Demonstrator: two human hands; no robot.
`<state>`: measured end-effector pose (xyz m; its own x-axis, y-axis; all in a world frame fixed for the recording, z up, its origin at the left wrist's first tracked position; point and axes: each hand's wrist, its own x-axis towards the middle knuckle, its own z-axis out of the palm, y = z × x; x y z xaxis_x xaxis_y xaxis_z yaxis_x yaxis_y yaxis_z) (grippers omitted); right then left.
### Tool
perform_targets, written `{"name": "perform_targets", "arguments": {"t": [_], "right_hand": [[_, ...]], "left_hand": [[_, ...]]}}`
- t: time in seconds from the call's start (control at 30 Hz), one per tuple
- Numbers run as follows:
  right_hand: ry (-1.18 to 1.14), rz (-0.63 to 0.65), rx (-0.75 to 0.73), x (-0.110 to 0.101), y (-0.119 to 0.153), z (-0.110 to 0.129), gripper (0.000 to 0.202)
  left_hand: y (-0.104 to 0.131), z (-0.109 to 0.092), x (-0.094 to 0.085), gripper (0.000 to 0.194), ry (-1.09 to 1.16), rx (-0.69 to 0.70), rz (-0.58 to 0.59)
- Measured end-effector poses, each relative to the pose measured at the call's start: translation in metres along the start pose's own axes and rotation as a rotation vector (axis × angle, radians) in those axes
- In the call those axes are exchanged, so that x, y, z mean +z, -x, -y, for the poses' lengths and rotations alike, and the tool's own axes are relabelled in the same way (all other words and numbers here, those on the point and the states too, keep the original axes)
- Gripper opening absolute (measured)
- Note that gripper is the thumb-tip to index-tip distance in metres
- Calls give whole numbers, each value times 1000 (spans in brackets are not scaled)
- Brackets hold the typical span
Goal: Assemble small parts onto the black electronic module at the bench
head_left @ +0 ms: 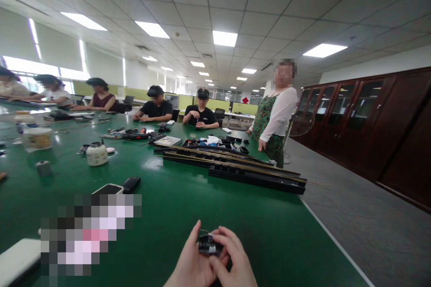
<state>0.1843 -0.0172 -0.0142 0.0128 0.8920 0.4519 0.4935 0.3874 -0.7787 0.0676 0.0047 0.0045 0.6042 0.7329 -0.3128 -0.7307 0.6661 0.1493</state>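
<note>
Black gadget (208, 246) held above the green table (161, 224); I read its long axis as crosswise; left hand (191, 260) cradles it, right hand (235, 258) clasps its right end, neither nearer; black rails (256, 180) lie beyond, well apart.

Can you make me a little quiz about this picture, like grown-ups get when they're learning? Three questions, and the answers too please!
1. Pick one. What colour is the table?
A) red
B) green
C) white

2. True or false? The left hand and the right hand both touch the small black thing.

3. Look and compare. Which lies closer to the small black thing: the pale jar or the long black strips?

Key:
1. B
2. True
3. The long black strips
</note>
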Motion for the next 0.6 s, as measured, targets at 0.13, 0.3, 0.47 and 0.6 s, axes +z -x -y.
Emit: {"name": "perform_targets", "arguments": {"t": [0.13, 0.3, 0.47, 0.6], "right_hand": [[7, 36, 36, 0, -2, 3, 40], [31, 148, 79, -8, -5, 11, 37], [82, 108, 87, -7, -4, 15, 30], [95, 113, 59, -5, -3, 15, 29]], "left_hand": [[-2, 4, 1, 36, -7, 56, -62], [-1, 2, 1, 34, -35, 41, -79], [3, 3, 4, 37, -62, 30, -91], [5, 3, 8, 35, -80, 32, -105]]}}
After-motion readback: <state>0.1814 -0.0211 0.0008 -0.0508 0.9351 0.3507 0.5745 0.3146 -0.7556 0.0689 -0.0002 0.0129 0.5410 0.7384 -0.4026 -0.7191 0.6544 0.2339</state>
